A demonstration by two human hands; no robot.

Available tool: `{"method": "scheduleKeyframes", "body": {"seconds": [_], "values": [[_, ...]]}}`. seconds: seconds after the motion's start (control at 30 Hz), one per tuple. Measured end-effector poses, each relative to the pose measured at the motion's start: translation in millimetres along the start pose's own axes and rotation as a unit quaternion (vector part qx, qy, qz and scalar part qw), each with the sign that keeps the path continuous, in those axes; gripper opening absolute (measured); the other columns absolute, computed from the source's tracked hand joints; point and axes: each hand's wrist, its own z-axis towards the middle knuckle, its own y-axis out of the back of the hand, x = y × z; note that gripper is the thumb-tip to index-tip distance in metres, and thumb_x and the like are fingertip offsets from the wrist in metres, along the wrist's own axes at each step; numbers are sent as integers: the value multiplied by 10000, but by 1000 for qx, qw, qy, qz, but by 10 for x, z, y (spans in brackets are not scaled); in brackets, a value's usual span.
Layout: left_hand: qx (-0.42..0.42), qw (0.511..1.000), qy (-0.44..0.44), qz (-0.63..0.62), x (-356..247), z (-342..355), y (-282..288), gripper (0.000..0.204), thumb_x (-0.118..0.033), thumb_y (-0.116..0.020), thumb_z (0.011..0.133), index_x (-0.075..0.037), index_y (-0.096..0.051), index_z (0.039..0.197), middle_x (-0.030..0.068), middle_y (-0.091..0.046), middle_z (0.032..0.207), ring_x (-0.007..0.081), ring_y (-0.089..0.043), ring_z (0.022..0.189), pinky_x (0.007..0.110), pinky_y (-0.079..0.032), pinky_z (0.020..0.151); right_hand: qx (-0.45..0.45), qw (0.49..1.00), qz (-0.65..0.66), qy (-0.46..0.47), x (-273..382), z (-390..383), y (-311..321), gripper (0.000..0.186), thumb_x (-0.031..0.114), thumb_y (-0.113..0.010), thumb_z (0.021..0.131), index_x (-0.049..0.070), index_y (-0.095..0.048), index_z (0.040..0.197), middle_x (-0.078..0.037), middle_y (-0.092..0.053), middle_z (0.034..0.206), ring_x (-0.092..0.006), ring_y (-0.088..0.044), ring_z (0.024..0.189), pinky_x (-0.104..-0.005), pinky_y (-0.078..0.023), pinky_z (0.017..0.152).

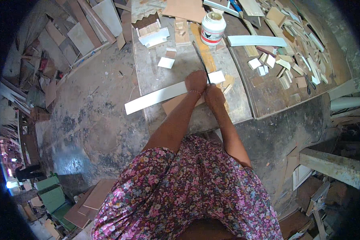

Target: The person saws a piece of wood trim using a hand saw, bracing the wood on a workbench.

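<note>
My left hand (195, 81) presses down with curled fingers on a long white strip (150, 99), which lies slanting across the workbench (150, 72) over a brown board (174, 105). My right hand (215, 96), just right of it and nearer me, grips a thin dark saw or blade (200, 56) that crosses the strip near its right end and points away from me. Small wood pieces (228, 84) lie beside that end. Small white pieces (166, 62) and an open white tub (213, 30) with a red band stand or lie farther back.
A second bench top (258, 108) on the right holds scattered offcuts, a long white piece (257, 41) and dark scissors or pliers (308, 84). Leaning panels (96, 24) are at upper left, green boards (52, 200) at lower left, and a concrete ledge (332, 166) at lower right.
</note>
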Motion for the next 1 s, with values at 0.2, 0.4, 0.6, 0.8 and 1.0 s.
{"method": "scheduleKeyframes", "body": {"seconds": [0.2,0.4,0.6,0.8,1.0], "values": [[-64,998,-18,-17,55,-21,-31,334,-265,-376,815,-57,-608,694,136,-608,718,280,-600,670,402,-466,623,-38,998,-5,54,-12,-127,7,334,294,-386,830,-19,-484,892,-214,-588,809,-368,-573,796,-443,-442,679],[15,1000,-14,-23,-65,-74,137,321,-239,-373,824,-25,-585,714,156,-588,751,313,-577,712,404,-462,647,-87,992,19,88,-249,-139,-112,260,263,-419,839,10,-437,898,-253,-566,720,-403,-560,723,-478,-418,616],[-42,987,-154,-20,56,-221,152,260,-219,-424,817,-40,-559,685,139,-558,693,302,-555,686,428,-432,647,-104,991,-15,82,-239,-276,-49,232,256,-382,855,35,-443,889,-235,-570,703,-394,-566,712,-477,-420,601],[-60,982,-173,52,73,-324,203,197,-221,-447,793,-62,-552,742,108,-556,747,252,-551,718,392,-422,629,-71,996,-12,58,-200,-326,-34,265,286,-347,867,43,-423,937,-234,-574,720,-394,-567,732,-485,-417,628],[-68,979,-194,12,62,-320,221,227,-197,-420,811,-36,-545,711,135,-547,725,296,-539,695,417,-401,636,-48,998,2,46,-225,-355,-97,270,259,-360,854,2,-395,929,-228,-580,791,-388,-566,755,-490,-416,653]]}}
